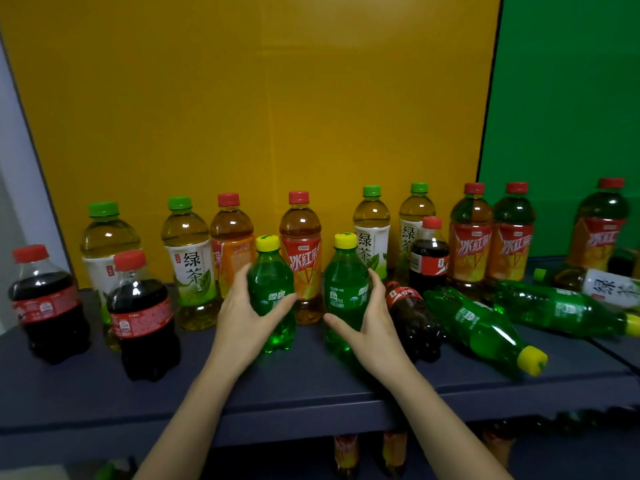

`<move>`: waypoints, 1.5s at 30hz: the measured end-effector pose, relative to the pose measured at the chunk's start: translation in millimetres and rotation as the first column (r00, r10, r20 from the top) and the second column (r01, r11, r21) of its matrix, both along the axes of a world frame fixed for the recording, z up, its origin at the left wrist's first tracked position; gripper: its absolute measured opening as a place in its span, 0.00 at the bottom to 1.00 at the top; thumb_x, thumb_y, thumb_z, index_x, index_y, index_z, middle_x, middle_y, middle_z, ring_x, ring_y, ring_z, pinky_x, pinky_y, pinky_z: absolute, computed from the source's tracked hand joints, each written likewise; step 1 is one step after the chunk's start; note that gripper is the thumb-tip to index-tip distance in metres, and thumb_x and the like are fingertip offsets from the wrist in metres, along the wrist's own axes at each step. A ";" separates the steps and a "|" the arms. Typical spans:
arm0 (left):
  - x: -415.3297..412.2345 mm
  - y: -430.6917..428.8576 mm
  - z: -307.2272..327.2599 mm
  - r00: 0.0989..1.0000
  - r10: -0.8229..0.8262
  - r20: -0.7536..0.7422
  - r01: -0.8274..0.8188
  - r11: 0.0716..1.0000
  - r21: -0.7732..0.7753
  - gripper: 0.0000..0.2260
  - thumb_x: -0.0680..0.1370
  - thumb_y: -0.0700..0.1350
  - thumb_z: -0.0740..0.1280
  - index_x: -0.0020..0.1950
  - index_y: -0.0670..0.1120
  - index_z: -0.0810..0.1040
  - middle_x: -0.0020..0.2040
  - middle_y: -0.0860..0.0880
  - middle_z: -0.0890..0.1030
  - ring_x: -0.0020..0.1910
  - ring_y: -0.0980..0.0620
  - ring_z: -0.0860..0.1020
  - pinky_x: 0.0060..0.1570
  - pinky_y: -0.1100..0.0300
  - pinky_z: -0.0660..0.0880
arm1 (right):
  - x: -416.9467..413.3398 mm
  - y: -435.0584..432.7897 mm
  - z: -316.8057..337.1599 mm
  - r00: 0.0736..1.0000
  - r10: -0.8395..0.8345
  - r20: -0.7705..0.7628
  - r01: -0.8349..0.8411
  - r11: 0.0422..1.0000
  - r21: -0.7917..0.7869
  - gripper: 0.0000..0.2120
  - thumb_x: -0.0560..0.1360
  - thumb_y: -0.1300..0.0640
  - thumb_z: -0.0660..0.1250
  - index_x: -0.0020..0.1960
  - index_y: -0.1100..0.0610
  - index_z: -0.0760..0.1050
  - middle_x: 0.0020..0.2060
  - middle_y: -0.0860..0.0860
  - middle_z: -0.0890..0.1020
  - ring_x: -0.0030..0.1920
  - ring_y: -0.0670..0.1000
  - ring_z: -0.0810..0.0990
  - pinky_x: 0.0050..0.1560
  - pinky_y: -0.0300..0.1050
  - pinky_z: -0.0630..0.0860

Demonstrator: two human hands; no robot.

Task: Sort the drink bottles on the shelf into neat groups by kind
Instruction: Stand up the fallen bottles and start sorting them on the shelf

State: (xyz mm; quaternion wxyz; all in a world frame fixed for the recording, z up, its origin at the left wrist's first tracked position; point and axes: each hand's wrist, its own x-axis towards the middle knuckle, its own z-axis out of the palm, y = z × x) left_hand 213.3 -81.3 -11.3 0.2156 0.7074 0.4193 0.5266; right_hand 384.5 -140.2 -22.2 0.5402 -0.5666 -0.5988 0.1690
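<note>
You have a small green soda bottle in each hand: your left hand [242, 308] is wrapped around the left green bottle [272, 296] and your right hand [367, 317] around the right green bottle [346, 289], each grip closed on its bottle, with both bottles upright at the middle of the shelf [311, 382], just in front of the centre iced-tea bottle [300, 251]. Whether their bases are touching the shelf or lifted just clear of it, you cannot tell from here. The step in hand looks like gathering the green sodas into one group. The next move probably calls for setting these two side by side on a clear patch in front of that iced-tea bottle, then standing up the two fallen green bottles, the nearer one [481, 323] and the farther one [561, 311], which lie on their sides well to the right of it; carry them low so you don't knock the back row. By count, you have four green sodas: two held, two lying. There are four colas: two upright to the far left of the iced-tea bottle, one upright to its right, and one lying cola [412, 313] just beside your right hand. Five green teas: four upright in the back row and one lying green tea [599, 282] at the far right. Five iced teas with red caps stand along the back. More bottles show dimly on the level below, too dark to count.
</note>
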 end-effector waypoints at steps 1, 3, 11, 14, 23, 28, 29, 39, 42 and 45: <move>0.5 -4.4 -0.5 0.999 0.041 -0.017 -0.040 0.997 0.063 0.31 0.70 0.51 0.72 0.69 0.48 0.64 0.62 0.53 0.72 0.61 0.55 0.71 0.60 0.57 0.70 | 2.4 -6.6 2.8 1.000 -0.006 0.023 0.006 1.000 -0.010 0.42 0.72 0.53 0.69 0.75 0.51 0.44 0.70 0.45 0.57 0.67 0.39 0.57 0.65 0.34 0.56; 2.5 -15.9 -0.2 0.984 0.174 -0.026 -0.162 0.954 0.253 0.26 0.73 0.47 0.71 0.68 0.43 0.67 0.61 0.50 0.71 0.61 0.54 0.69 0.61 0.59 0.67 | 10.6 -21.5 9.0 0.997 -0.021 0.068 0.021 1.000 -0.007 0.35 0.75 0.53 0.67 0.74 0.50 0.49 0.67 0.42 0.60 0.66 0.39 0.59 0.66 0.35 0.59; 51.6 -77.3 13.1 0.996 0.079 -0.044 -0.038 0.807 0.590 0.06 0.74 0.44 0.62 0.43 0.42 0.76 0.41 0.50 0.76 0.40 0.54 0.74 0.42 0.64 0.71 | 79.2 -77.8 48.5 0.956 -0.147 0.254 0.100 0.977 0.190 0.12 0.76 0.61 0.64 0.57 0.51 0.74 0.52 0.43 0.78 0.54 0.36 0.74 0.52 0.25 0.69; 87.1 -86.6 17.7 0.988 -0.043 -0.151 0.105 0.896 0.431 0.07 0.74 0.50 0.61 0.44 0.48 0.75 0.40 0.55 0.75 0.38 0.56 0.75 0.37 0.59 0.74 | 122.6 -79.4 57.9 0.935 -0.136 0.329 0.111 0.989 0.095 0.11 0.77 0.63 0.62 0.56 0.52 0.76 0.48 0.41 0.78 0.50 0.34 0.74 0.50 0.23 0.70; 176.6 -53.4 22.5 0.895 -0.032 -0.444 -0.044 0.986 -0.159 0.19 0.79 0.55 0.58 0.63 0.44 0.70 0.60 0.46 0.72 0.58 0.47 0.72 0.55 0.57 0.67 | 222.3 -63.7 39.9 0.637 0.180 0.750 -0.083 0.983 -0.165 0.30 0.70 0.71 0.63 0.67 0.47 0.66 0.64 0.43 0.70 0.65 0.43 0.68 0.64 0.44 0.69; 195.0 -21.9 17.8 0.871 -0.047 -0.490 -0.200 0.876 -0.438 0.32 0.74 0.63 0.61 0.70 0.42 0.64 0.66 0.41 0.71 0.63 0.42 0.71 0.60 0.55 0.69 | 232.3 -56.3 36.0 0.256 0.216 0.942 -0.204 0.965 -0.166 0.43 0.67 0.72 0.64 0.73 0.43 0.54 0.74 0.42 0.55 0.73 0.45 0.54 0.64 0.42 0.68; 196.6 -17.6 18.8 0.874 -0.069 -0.481 -0.199 0.853 -0.483 0.36 0.71 0.66 0.63 0.70 0.42 0.65 0.66 0.41 0.72 0.62 0.42 0.72 0.60 0.54 0.70 | 232.2 -55.0 35.9 0.218 0.216 0.952 -0.251 0.955 -0.159 0.43 0.66 0.72 0.64 0.73 0.45 0.55 0.74 0.44 0.56 0.73 0.47 0.54 0.65 0.43 0.67; 202.3 -14.1 23.2 0.911 -0.182 -0.369 -0.097 0.776 -0.624 0.32 0.64 0.62 0.71 0.59 0.42 0.75 0.54 0.43 0.80 0.51 0.45 0.79 0.56 0.52 0.76 | 238.4 -37.8 32.8 0.169 0.247 0.954 -0.446 0.882 -0.150 0.36 0.69 0.58 0.71 0.71 0.45 0.58 0.73 0.44 0.60 0.74 0.46 0.56 0.64 0.49 0.71; 202.0 -21.6 23.0 0.914 -0.135 -0.382 -0.105 0.832 -0.545 0.37 0.56 0.66 0.68 0.57 0.45 0.76 0.53 0.44 0.80 0.50 0.46 0.79 0.54 0.53 0.76 | 241.5 -38.7 34.3 0.362 0.303 0.881 -0.490 0.866 -0.097 0.35 0.67 0.55 0.73 0.69 0.43 0.61 0.69 0.41 0.65 0.70 0.38 0.61 0.67 0.38 0.66; 202.8 -30.2 19.2 0.920 0.032 -0.390 -0.191 0.906 -0.377 0.31 0.65 0.64 0.69 0.59 0.45 0.71 0.54 0.46 0.77 0.53 0.45 0.76 0.52 0.54 0.74 | 242.2 -39.2 40.1 0.573 0.423 0.702 -0.509 0.855 -0.099 0.34 0.65 0.54 0.75 0.67 0.44 0.65 0.64 0.40 0.71 0.65 0.38 0.68 0.65 0.34 0.67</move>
